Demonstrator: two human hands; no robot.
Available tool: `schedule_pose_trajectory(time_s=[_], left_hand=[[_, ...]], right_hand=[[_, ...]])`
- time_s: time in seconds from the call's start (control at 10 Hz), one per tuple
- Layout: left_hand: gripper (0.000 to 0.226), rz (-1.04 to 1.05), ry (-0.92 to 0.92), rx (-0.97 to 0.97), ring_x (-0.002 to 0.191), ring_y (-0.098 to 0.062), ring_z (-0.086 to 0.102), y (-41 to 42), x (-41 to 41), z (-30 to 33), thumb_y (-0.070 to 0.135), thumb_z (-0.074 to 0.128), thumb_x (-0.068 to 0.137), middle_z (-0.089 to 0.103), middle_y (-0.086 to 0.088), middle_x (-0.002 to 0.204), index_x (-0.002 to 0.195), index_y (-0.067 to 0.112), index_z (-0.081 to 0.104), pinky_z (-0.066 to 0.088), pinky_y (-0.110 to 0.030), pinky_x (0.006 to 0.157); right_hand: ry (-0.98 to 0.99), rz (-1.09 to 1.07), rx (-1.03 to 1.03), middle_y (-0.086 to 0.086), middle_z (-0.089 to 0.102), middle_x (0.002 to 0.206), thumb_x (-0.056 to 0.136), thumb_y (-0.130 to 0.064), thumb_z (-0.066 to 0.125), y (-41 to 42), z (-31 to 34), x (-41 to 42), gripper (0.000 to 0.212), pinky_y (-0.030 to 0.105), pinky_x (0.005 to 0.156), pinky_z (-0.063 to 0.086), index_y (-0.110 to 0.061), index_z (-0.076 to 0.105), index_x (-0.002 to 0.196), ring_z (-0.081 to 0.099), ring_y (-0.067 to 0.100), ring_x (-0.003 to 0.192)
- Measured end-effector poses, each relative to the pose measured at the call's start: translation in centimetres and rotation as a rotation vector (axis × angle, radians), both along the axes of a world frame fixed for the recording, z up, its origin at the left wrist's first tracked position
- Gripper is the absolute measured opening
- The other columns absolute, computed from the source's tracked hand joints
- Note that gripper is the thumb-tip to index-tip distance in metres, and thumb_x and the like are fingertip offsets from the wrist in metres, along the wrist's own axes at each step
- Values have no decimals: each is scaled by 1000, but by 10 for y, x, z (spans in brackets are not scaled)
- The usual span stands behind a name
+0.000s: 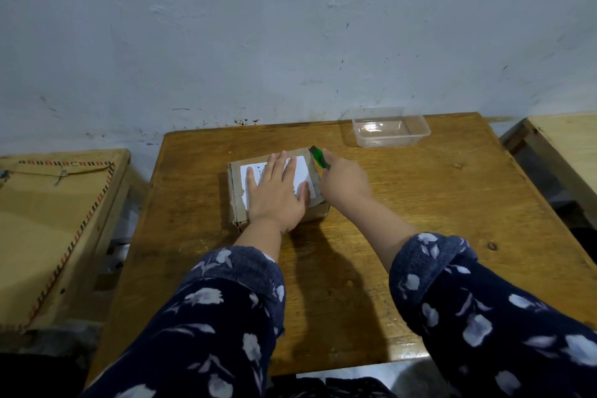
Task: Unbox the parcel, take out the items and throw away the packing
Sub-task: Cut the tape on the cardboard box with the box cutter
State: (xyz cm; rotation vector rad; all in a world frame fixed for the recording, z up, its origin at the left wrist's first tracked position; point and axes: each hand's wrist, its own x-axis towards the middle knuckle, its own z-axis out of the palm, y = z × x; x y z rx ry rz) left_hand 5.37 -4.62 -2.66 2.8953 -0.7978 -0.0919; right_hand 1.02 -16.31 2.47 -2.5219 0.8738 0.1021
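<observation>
Parcel (237,200): small brown cardboard box, centre of frame, sits on table (403,203), flaps closed.
Label (302,171): white, on parcel top, mostly under left hand; print too small to read.
Left hand (277,194): flat on parcel top, palm down, fingers spread and pointing to top of frame. Gripping nothing, just pressing.
Right hand (345,179): just right of parcel, fist closed around cutter handle.
Cutter (319,158): green body, tip points up-left, at parcel's upper-right corner. Blade touching the cardboard or not: cannot tell.
Parcel edges: left side of top looks torn and ragged; right edge darker, taped or scuffed, cannot tell which.
Tub (391,131): clear plastic, no lid, upper right of table near the wall, well apart from parcel.
Sleeves (226,317): dark blue with pale flower print, cuffs rolled back on both forearms, fill the lower frame.
Table: worn wood, centre frame, back edge against wall (290,26).
Wall: pale blue-grey, scuffed, dark specks near table line.
Left of frame: lower wooden surface with large tan envelope (48,236), red-and-black striped border.
Right of frame: edge of another wooden table (568,145), partly cut off.
</observation>
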Motion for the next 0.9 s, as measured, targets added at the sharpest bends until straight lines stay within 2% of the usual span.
schedule_pose_trajectory(time_s=[0.1,0.3,0.4,0.5,0.7,0.9], left_hand=[[61,0,3,0,148,-14,-9,0,-1,1,50,14,98,-3,5,162,153,25,5,-4,-52,118],[62,-7,3,-1,148,-14,-9,0,-1,2,50,14,98,-3,5,162,153,24,5,-3,-52,118],[61,-5,3,1,148,-14,-9,0,0,1,50,14,98,-3,5,162,153,25,5,-2,-52,118],[61,-7,-1,1,148,-14,-9,0,0,0,50,14,98,-3,5,162,153,25,5,-2,-52,118],[61,-10,-2,2,148,-14,-9,0,0,0,50,14,98,-3,5,162,153,24,5,-2,-52,118],[61,-7,-1,6,148,-14,-9,0,1,0,50,14,98,-3,5,162,153,24,5,-2,-52,118]], right_hand=[[-38,19,23,12,62,124,96,-14,43,-3,1,-6,56,33,68,53,-29,29,148,64,27,99],[-96,3,82,11,63,122,97,-14,41,-4,2,-7,52,26,53,45,-28,34,146,63,23,85],[-95,8,66,12,64,120,98,-16,40,-4,2,-7,51,26,54,45,-28,33,147,63,23,84],[-86,30,37,12,64,120,98,-16,40,-4,3,-7,51,28,59,46,-28,33,147,65,25,92],[-70,23,32,11,64,121,97,-16,41,-3,3,-8,52,29,60,49,-30,33,147,65,24,91],[-64,33,36,11,64,119,96,-15,43,-2,4,-7,53,26,53,45,-30,33,146,60,21,83]])
